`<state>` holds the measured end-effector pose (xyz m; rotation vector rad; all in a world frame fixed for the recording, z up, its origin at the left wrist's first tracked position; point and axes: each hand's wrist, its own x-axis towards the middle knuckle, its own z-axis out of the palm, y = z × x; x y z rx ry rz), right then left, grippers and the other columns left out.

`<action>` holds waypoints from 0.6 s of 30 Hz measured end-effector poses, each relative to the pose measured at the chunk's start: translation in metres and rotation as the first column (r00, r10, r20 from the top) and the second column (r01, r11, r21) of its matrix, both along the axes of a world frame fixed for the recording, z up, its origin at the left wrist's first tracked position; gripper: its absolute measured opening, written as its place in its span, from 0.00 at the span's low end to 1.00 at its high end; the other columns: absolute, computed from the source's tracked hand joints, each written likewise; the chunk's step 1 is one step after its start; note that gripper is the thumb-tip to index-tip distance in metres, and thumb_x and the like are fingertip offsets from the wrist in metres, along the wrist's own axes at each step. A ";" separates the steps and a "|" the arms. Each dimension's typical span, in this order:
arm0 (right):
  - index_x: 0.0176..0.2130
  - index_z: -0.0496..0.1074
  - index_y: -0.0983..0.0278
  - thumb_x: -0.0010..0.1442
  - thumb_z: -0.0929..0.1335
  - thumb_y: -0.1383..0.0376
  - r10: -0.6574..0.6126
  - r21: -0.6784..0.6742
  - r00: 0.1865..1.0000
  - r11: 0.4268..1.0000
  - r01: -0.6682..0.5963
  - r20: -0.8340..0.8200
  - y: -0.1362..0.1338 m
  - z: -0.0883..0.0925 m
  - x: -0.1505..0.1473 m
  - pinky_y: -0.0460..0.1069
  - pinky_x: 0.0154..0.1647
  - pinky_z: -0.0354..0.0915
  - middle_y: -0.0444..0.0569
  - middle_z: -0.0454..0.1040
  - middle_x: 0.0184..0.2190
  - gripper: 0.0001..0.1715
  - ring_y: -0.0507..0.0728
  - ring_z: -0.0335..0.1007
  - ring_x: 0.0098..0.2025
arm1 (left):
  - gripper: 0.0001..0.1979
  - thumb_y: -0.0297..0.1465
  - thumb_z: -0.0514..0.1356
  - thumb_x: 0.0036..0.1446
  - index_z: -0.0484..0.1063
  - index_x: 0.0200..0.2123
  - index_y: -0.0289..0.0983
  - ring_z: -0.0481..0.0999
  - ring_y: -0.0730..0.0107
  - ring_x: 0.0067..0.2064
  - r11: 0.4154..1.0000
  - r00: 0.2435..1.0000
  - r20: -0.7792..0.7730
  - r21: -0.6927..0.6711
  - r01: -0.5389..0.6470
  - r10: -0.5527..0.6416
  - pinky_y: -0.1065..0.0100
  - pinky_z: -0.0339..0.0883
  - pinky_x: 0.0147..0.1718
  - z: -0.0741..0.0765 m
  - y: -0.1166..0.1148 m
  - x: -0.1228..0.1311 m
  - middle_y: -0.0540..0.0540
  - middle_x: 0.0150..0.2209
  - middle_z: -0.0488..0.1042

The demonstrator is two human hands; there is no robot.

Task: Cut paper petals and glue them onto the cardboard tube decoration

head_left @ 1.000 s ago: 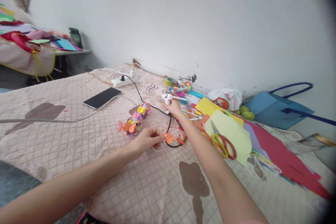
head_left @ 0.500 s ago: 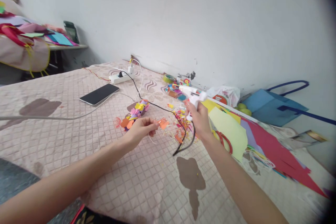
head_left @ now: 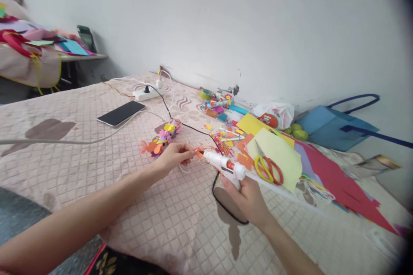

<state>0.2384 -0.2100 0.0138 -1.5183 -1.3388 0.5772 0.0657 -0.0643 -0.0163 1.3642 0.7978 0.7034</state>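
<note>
My right hand (head_left: 247, 197) is wrapped round the handle of a white glue gun (head_left: 222, 163), its nozzle pointing left. The nozzle tip is at or very near a small orange paper piece (head_left: 198, 152); I cannot tell whether they touch. My left hand (head_left: 177, 154) pinches that piece between thumb and forefinger. Just behind the left hand lies a purple roll decorated with paper flowers (head_left: 165, 135) in pink, yellow and orange. A black cord (head_left: 226, 210) from the glue gun loops on the cloth below it.
Paper scraps (head_left: 226, 137) lie beyond the glue gun. Scissors (head_left: 267, 168) rest on coloured sheets (head_left: 280, 150) to the right, near a blue bag (head_left: 334, 129). A phone (head_left: 121, 113) and a power strip (head_left: 148, 93) are at the left, with cables crossing the cloth.
My right hand has brought the glue gun down and towards me, its nozzle now at the orange piece. The scissors have come into fuller view. My left hand has hardly moved.
</note>
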 end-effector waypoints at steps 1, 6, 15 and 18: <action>0.37 0.74 0.58 0.50 0.69 0.61 0.021 0.012 0.997 1.000 -0.022 0.073 0.001 0.000 -0.001 0.57 0.47 0.61 0.48 0.74 0.36 0.12 0.63 0.67 0.42 | 0.11 0.35 0.63 0.43 0.68 0.24 0.32 0.64 0.78 0.20 1.000 1.000 -0.007 0.007 0.000 0.000 0.75 0.56 0.19 0.001 0.000 0.000 0.51 0.18 0.66; 0.40 0.73 0.57 0.54 0.66 0.62 0.066 0.001 0.965 0.998 -0.069 0.252 0.003 -0.003 0.000 0.57 0.48 0.60 0.48 0.74 0.37 0.12 0.63 0.67 0.42 | 0.08 0.32 0.61 0.44 0.68 0.23 0.32 0.65 0.78 0.19 1.000 0.999 -0.032 0.000 0.011 -0.011 0.75 0.57 0.19 0.007 -0.002 0.002 0.52 0.17 0.66; 0.42 0.72 0.57 0.55 0.65 0.63 0.071 -0.002 0.936 0.997 -0.075 0.346 0.004 -0.006 0.000 0.55 0.46 0.60 0.48 0.74 0.39 0.13 0.62 0.67 0.44 | 0.06 0.30 0.60 0.46 0.68 0.24 0.32 0.65 0.79 0.19 0.999 0.998 -0.050 0.002 0.039 -0.038 0.75 0.59 0.19 0.005 -0.003 0.003 0.52 0.17 0.66; 0.43 0.72 0.57 0.55 0.66 0.63 0.055 0.005 0.934 0.998 -0.060 0.352 0.004 -0.007 0.001 0.55 0.47 0.60 0.47 0.74 0.39 0.13 0.63 0.67 0.45 | 0.06 0.30 0.60 0.46 0.68 0.25 0.32 0.65 0.79 0.19 0.999 0.998 -0.047 -0.004 0.041 -0.041 0.76 0.59 0.19 0.006 -0.003 0.003 0.52 0.17 0.66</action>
